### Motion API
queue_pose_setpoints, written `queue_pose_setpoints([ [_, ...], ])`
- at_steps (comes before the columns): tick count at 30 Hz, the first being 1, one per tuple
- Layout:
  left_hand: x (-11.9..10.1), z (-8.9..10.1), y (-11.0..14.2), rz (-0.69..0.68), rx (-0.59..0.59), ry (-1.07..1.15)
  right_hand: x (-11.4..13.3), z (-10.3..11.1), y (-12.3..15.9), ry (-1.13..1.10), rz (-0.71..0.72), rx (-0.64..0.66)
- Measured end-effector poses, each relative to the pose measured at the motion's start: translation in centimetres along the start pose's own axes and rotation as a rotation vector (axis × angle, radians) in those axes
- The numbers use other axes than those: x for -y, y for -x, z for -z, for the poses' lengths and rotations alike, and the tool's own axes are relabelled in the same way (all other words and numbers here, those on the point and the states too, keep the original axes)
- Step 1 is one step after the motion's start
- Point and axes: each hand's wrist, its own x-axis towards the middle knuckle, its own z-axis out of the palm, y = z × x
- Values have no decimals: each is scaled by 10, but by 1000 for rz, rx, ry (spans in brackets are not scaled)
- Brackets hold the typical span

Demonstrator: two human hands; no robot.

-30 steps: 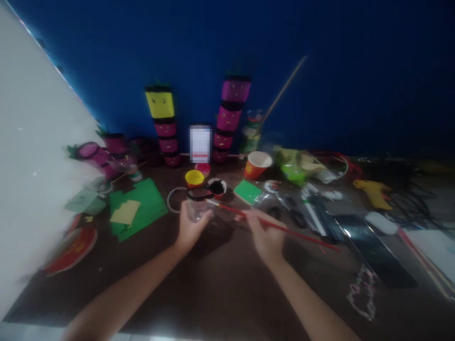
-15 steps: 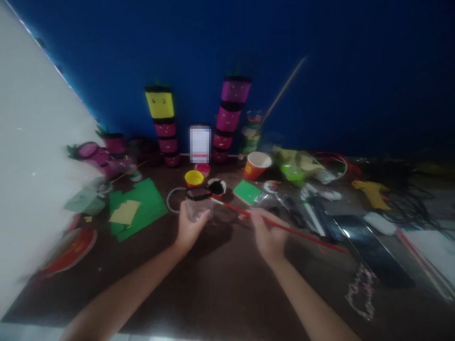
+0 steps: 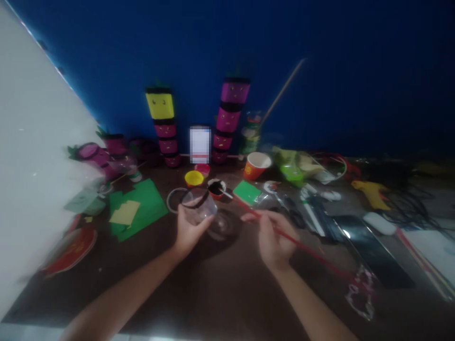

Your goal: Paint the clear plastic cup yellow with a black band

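A clear plastic cup (image 3: 203,207) with a dark painted band at its rim is gripped in my left hand (image 3: 190,229), tilted above the table. My right hand (image 3: 277,237) is closed round a long red paintbrush (image 3: 302,246). The brush's pale tip reaches into a small cup of black paint (image 3: 215,187), just right of the clear cup. Behind these stand a yellow paint cup (image 3: 194,178) and a pink paint cup (image 3: 202,169).
Purple painted cup stacks (image 3: 228,118) and a yellow-topped stack (image 3: 159,104) stand along the blue wall. Green paper (image 3: 140,213) lies left, with a red bowl (image 3: 73,251) nearer. Rightward are an orange paper cup (image 3: 253,170), a glue gun (image 3: 371,193) and a black phone-like slab (image 3: 373,251).
The brush tip has moved from beside the clear cup into the black paint, my right hand shifting slightly right and down. My left hand has tilted the clear cup differently.
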Motion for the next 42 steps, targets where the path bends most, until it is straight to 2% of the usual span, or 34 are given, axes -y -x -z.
queue_pose_setpoints([
  [2, 1, 1, -1, 15, -31, -34, 9, 0, 5, 120, 128, 75],
  [4, 3, 3, -3, 39, -36, -68, 15, -2, 9, 141, 244, 149],
  [9, 0, 4, -3, 42, -36, -160, 22, -7, 14, 183, 332, 401],
  [11, -1, 3, -2, 22, -52, -167, 22, -9, 15, 224, 392, 448],
  [14, -4, 0, -1, 19, -82, -170, 20, -12, 18, 200, 514, 434],
  [19, -4, 0, -1, 26, -96, -179, 13, -15, 25, 186, 603, 404],
  [26, 0, 2, -3, 29, -87, -170, 17, -13, 33, 288, 726, 497],
  [32, -1, 2, -2, 26, -96, -173, 17, -16, 30, 315, 691, 416],
  [38, 2, 1, -4, 23, -86, -154, 24, -17, 28, 331, 857, 399],
  [42, 2, 1, -3, 34, -89, -166, 28, -19, 26, 403, 873, 342],
])
